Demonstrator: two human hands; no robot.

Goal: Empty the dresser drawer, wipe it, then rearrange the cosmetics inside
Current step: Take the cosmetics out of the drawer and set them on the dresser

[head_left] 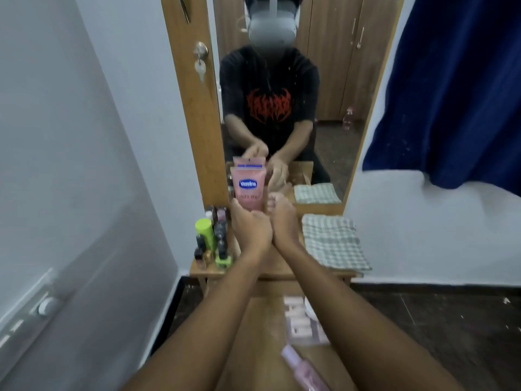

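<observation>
The left hand [251, 227] curls its fingers [257, 215] round the lower part of a soft pink Vaseline tube [248, 187]. The tube stands upright on the wooden dresser top [272, 263], close before the mirror [332, 88]. The right hand [283, 218], just beside it, has bent fingers; if they grasp something, I cannot tell. Small glossy bottles [215, 241] stand on the left, and a folded checked cloth [334, 241] lies on the right. Below, the open drawer [262, 328] holds a slim pink bottle [298, 365].

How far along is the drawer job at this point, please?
Partly emptied: small bottles stand on the dresser top's left. In hand: the left hand holds the pink Vaseline tube upright there, the right hand beside it. Left: a pink bottle and pink box lie in the open drawer; the checked cloth lies folded, so wiping and rearranging remain.
</observation>
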